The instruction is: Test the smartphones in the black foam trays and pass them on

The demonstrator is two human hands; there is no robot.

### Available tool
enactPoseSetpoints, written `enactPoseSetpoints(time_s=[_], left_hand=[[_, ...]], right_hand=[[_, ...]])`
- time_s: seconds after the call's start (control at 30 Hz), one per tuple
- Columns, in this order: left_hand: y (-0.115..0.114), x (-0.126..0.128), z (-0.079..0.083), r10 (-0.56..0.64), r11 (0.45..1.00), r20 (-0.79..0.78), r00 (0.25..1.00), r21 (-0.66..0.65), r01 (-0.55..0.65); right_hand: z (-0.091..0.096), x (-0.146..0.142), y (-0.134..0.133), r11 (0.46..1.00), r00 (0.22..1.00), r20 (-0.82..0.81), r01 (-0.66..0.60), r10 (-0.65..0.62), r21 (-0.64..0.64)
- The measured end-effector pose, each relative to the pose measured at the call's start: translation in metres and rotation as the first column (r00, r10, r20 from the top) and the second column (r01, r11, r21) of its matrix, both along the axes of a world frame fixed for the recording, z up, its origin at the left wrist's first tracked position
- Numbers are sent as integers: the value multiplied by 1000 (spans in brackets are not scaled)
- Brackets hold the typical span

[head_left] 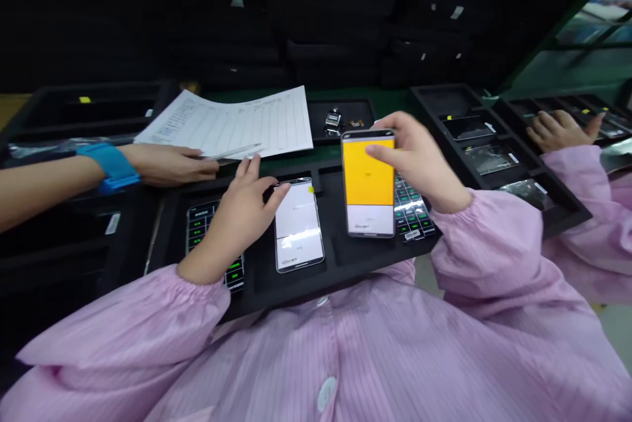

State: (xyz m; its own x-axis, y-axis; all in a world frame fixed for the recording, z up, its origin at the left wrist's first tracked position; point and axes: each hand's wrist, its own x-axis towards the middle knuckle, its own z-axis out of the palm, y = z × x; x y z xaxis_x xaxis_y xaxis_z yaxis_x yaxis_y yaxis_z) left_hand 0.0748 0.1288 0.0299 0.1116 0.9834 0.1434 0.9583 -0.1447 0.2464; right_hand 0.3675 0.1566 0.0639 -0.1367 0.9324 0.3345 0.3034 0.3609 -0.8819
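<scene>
My right hand point(415, 155) grips a smartphone point(369, 185) by its upper right side, thumb on the screen. That screen is yellow above and white below. Beneath it lies a black foam tray point(261, 290). My left hand point(247, 211) has its fingers spread near the top of a second phone point(299, 231), which lies in the tray with a white screen and a yellow tab. Partly under my left wrist is a phone with green boxes on its dark screen point(237, 270). A similar phone point(415, 211) lies right of the held one, partly covered.
Another person's hand point(168, 165) with a blue wristband rests by a printed sheet point(237, 120) and a pen point(234, 151). Small metal parts point(334, 120) sit behind. At right are a tray with wrapped screens point(491, 158) and another person's hand point(563, 129). Black trays point(340, 7) are stacked at the back.
</scene>
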Motion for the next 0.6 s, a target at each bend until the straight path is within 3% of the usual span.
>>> enactPoseSetpoints(time_s=[0.07, 0.13, 0.2, 0.27, 0.33, 0.43, 0.53, 0.6], left_hand=[[1, -3, -1, -2, 1000, 15, 1000, -12, 2], [5, -8, -1, -2, 999, 26, 1000, -51, 3], [8, -11, -1, -17, 992, 34, 999, -125, 21], [11, -12, -1, -45, 980, 28, 999, -191, 49], [11, -9, 2, -70, 975, 10, 997, -213, 71], [0, 1, 15, -25, 983, 89, 996, -178, 41], [-30, 8, 38, 77, 982, 387, 919, -186, -4], [-59, 4, 52, 152, 976, 459, 875, -208, -60]], right_hand=[[-21, -13, 16, 960, 995, -28, -103, 99, -260], [-38, -23, 25, 891, 988, -4, -139, 152, -433], [-46, -29, 28, 853, 980, 39, -151, 197, -499], [-44, -29, 26, 852, 972, 83, -148, 218, -503], [-32, -21, 19, 910, 969, 167, -100, 181, -403], [-8, 5, -4, 998, 970, 243, -9, 25, -70], [11, 41, -36, 980, 972, 168, 141, -164, 143], [15, 63, -58, 938, 943, 133, 274, -306, 214]])
